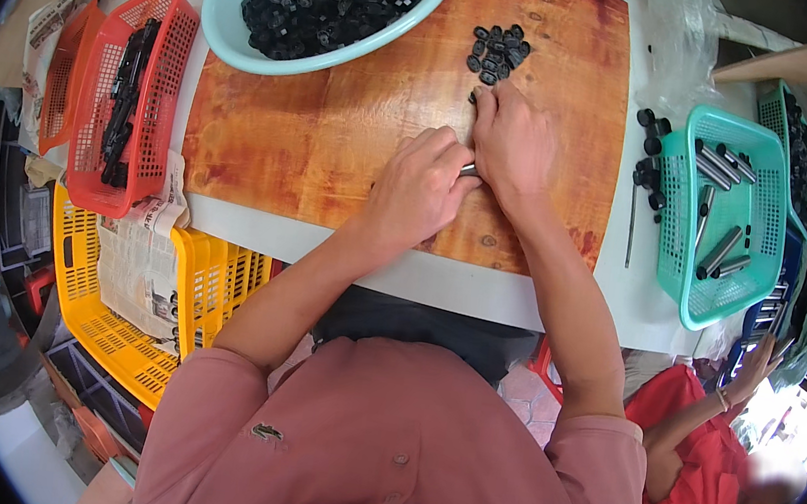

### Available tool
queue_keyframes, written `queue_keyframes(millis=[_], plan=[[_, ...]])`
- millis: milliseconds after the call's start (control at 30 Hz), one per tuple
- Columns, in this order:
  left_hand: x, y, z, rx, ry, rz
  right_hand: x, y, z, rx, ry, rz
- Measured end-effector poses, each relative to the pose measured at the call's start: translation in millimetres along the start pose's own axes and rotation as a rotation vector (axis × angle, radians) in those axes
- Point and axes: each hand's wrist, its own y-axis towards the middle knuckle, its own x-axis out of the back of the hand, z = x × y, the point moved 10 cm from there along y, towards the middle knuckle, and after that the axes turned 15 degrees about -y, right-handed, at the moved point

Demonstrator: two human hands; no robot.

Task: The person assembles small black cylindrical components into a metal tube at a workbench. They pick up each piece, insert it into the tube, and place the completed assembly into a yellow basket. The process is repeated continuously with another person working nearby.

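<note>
Teal basket, red basket, black parts.

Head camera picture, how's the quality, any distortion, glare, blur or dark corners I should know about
Head view: strong fisheye bend, so the wooden board and white table edge curve toward the rim; black vignette fills the corners. Light is even and soft, with little shadow under the left hand and right hand. The centre is sharp; the bright lower right beside the person in red is washed out and blurred.
</note>
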Motion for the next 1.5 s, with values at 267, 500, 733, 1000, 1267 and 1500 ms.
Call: queue_keyframes(millis=[267,500,733,1000,1267,1500], plan=[[3.8,9.2,-9.4,-0.088,0.103,0.033,-1.5,9.7,-30.4,-0.176,0.465,-0.063],[22.1,11.4,8.5,0.216,-0.159,-0.086,-13.2,8.0,-50.7,-0.202,0.974,-0.172],[-5.8,-35.8,59.3,0.786,-1.363,-0.246,-14.9,6.2,-46.8,-0.189,0.852,-0.128],[-20.1,-41.0,57.7,0.796,-1.423,-0.221,-7.4,6.3,-41.9,-0.183,0.704,-0.105],[-19.6,-40.4,49.6,0.800,-1.502,-0.212,-0.7,6.7,-37.5,-0.126,0.691,-0.191],[-15.5,-36.6,39.6,0.749,-1.438,-0.226,2.4,5.3,-35.6,-0.166,0.667,-0.109]])
